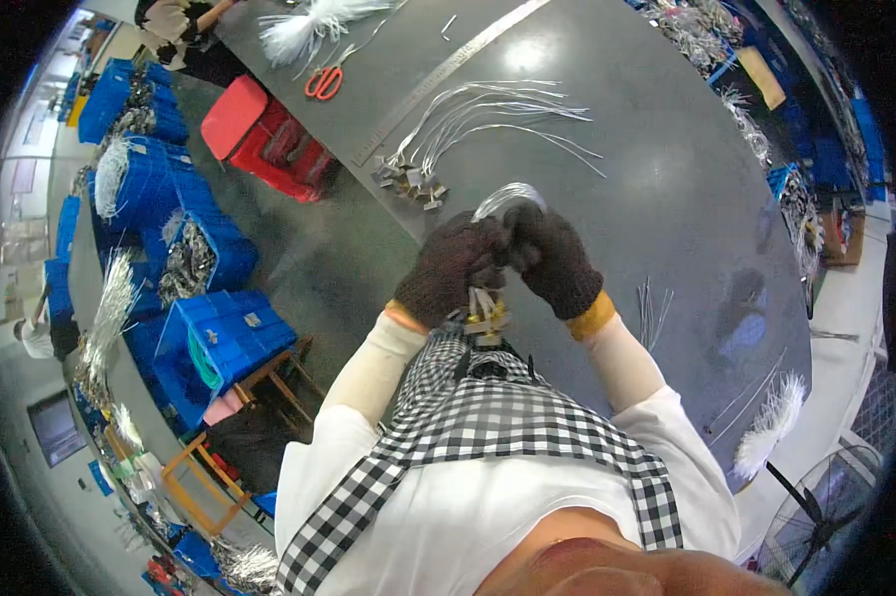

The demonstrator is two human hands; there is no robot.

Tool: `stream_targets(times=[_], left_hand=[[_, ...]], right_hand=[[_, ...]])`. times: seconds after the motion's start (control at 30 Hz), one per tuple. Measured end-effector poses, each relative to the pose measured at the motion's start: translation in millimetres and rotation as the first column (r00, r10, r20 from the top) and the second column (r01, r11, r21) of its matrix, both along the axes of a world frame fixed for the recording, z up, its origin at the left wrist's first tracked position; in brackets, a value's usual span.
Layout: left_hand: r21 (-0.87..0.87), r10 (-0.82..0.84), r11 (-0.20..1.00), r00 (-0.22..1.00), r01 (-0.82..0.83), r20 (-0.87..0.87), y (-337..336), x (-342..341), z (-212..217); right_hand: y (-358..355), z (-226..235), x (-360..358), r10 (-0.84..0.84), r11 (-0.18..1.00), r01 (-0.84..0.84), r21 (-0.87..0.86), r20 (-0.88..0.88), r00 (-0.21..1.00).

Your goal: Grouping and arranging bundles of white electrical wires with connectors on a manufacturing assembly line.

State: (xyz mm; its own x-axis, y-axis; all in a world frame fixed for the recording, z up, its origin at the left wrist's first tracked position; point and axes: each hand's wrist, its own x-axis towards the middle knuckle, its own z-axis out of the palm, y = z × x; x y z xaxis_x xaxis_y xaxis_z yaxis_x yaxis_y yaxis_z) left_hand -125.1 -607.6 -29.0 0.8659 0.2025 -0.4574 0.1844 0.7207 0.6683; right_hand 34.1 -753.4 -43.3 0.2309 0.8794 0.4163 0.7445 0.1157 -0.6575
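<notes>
Head camera view: a bundle of thin, silvery-white wires (508, 196) gleams between two hands in dark brown knitted gloves with yellow cuffs, held over the near edge of a smooth dark-grey table (666, 223). Its wires lie close together in a smooth, shiny arch, while small pale blocks with yellowish parts (485, 324) cluster at its lower end.

The gloved left hand (452, 266) has its fingers curled closed around the bundle, and the gloved right hand (550, 260) bends its fingers tightly on the right side of the arch. Above the knuckles the wires emerge in a loop; beneath the left fingers the block end shows, just in front of a black-and-white checkered apron (527, 422). Gloves hide the middle stretch, and the exact placing of the fingertips cannot be told.

The bundle's long axis runs roughly away from the wearer, its block end pointing back toward the body and its arch bowing outward over the table, then curving down to the right.

Beyond the hands, a loose fan of silvery wires (502, 109) spreads rightward across the tabletop, near red-handled scissors (324, 83).
</notes>
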Motion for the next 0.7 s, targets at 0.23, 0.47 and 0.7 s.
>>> stream_targets(times=[0.23,0.47,0.7], left_hand=[[0.976,-0.662,0.211,0.742,0.050,0.105,-5,17,31],[0.980,-0.774,-0.142,0.633,-0.139,-0.023,41,22,16],[-0.144,-0.452,0.891,0.873,0.431,-0.185,199,31,-24]], right_hand=[[-56,42,101,-0.086,0.996,0.086,0.019,0.404,0.911],[-99,61,161,-0.035,0.940,0.222,-0.260,0.573,0.818],[-303,27,268,0.074,0.516,0.813,-0.269,0.960,0.270]])
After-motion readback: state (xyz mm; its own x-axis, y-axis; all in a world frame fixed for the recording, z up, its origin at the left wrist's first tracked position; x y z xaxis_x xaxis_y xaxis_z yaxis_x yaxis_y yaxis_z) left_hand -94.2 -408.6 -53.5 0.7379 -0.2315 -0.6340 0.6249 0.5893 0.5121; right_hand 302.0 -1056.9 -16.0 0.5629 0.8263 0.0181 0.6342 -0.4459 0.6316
